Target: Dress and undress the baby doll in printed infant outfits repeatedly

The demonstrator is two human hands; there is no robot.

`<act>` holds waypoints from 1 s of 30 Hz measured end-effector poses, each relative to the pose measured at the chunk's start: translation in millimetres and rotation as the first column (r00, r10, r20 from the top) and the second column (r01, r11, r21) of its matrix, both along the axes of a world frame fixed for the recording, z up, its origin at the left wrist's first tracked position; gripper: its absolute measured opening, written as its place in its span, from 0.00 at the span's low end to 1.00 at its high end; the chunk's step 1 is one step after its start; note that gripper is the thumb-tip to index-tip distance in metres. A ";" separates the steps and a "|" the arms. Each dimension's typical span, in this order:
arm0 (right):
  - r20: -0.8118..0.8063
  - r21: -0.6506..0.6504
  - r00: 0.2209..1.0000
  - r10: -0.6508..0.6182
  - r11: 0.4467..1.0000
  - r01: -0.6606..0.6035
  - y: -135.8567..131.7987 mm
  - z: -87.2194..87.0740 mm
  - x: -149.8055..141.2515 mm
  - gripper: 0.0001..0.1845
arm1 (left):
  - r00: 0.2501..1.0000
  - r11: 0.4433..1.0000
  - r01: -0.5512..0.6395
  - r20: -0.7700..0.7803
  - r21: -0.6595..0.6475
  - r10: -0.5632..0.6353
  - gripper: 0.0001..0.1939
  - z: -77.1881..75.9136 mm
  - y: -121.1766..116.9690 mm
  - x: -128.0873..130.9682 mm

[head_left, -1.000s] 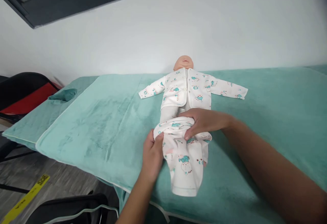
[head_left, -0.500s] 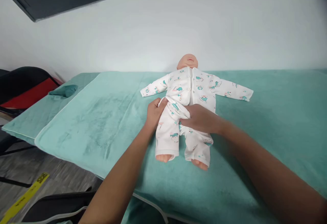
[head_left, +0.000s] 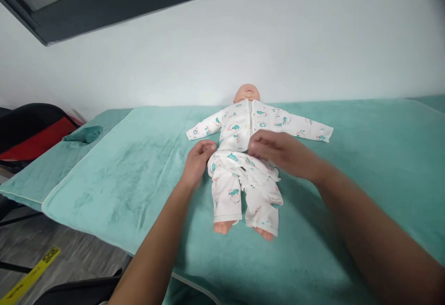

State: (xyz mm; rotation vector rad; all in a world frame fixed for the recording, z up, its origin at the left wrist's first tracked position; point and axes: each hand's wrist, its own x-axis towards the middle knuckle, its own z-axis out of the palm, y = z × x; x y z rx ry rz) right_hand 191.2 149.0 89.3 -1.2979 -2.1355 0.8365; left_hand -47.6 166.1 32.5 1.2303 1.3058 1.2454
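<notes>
A baby doll (head_left: 246,92) lies on its back, dressed in a white printed jacket (head_left: 233,126) with its sleeves spread out. Matching white printed trousers (head_left: 227,198) cover its legs, and the toes show below both cuffs. The waistband sits bunched near the jacket's hem. My left hand (head_left: 197,162) is at the doll's left-hand side in the picture, beside the waistband, fingers loosely bent with no cloth visibly gripped. Over the other side of the waist is my right hand (head_left: 283,153), blurred, its fingertips curled downward and partly hidden.
The doll lies on a green padded cover (head_left: 139,166) against a white wall (head_left: 215,54). A black and red chair (head_left: 38,133) stands at the left end. Below the near edge are another black chair (head_left: 79,291) and yellow floor tape (head_left: 33,275).
The trousers went from bunched around the thighs up to the waist, and the feet came out at the cuffs. Both hands moved up with the waistband; the left has since come off it.
</notes>
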 end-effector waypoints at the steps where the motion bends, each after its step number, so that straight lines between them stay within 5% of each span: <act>1: 0.024 0.075 0.992 -0.126 0.989 0.124 2.0 0.0 3.0 0.22 | 0.993 0.998 0.062 -0.097 -0.027 -0.064 0.14 6.0 -0.8 0.7; 3: 0.159 0.238 0.927 -0.339 0.925 0.297 4.7 -5.2 3.4 0.20 | 0.939 0.982 0.181 -0.288 -0.057 -0.190 0.18 19.3 -1.4 4.8; 6: 0.378 0.384 0.820 -0.430 0.879 0.284 4.3 -19.8 -6.9 0.17 | 0.760 0.960 0.276 -0.603 -0.039 -0.243 0.23 37.1 -0.6 17.6; 10: 0.427 0.452 0.812 -0.397 0.872 0.189 3.6 -30.7 -16.1 0.09 | 0.382 0.918 0.382 -0.923 0.103 -0.055 0.16 45.5 0.5 41.0; 13: 0.340 0.421 0.850 -0.402 0.873 0.245 8.9 -24.9 -6.5 0.08 | 0.239 0.867 0.469 -0.969 0.169 0.060 0.05 43.4 1.5 50.9; 14: 0.286 0.374 0.863 -0.417 0.878 0.300 11.3 -20.7 0.4 0.08 | 0.252 0.864 0.468 -0.965 0.185 0.070 0.04 42.3 2.0 51.1; 16: 0.179 0.232 0.882 -0.435 0.890 0.392 16.0 -11.1 20.6 0.09 | 0.404 0.890 0.373 -0.909 0.263 0.099 0.04 39.0 3.8 46.3; 19: 0.112 -0.005 0.903 -0.414 0.909 0.417 21.7 0.5 66.0 0.13 | 0.772 0.928 -0.050 -0.575 0.369 0.271 0.05 28.0 7.5 27.7; 20: 0.144 -0.053 0.896 -0.421 0.900 0.432 23.0 2.6 83.4 0.14 | 0.834 0.919 -0.213 -0.429 0.331 0.347 0.06 22.2 8.5 19.8; 23: 0.408 0.028 0.730 -0.549 0.806 0.591 24.5 4.0 126.4 0.15 | 0.824 0.866 -0.479 -0.267 0.142 0.500 0.09 1.8 6.4 -1.2; 25: 0.487 0.156 0.611 -0.624 0.751 0.642 22.9 3.4 135.1 0.13 | 0.814 0.867 -0.483 -0.301 0.123 0.496 0.10 -8.5 -0.9 -7.8; 26: 0.462 0.187 0.631 -0.623 0.764 0.617 21.3 3.3 131.2 0.12 | 0.838 0.891 -0.437 -0.305 0.120 0.453 0.10 -11.2 -6.0 -8.4; 28: 0.355 0.153 0.809 -0.469 0.883 0.444 17.2 3.4 109.7 0.10 | 0.922 0.961 -0.267 -0.273 0.070 0.276 0.11 -11.6 -17.7 -5.8; 30: 0.224 0.021 0.964 -0.143 0.990 0.142 12.3 3.3 78.9 0.09 | 0.970 0.998 -0.069 -0.232 0.000 0.067 0.12 -7.1 -28.5 -2.5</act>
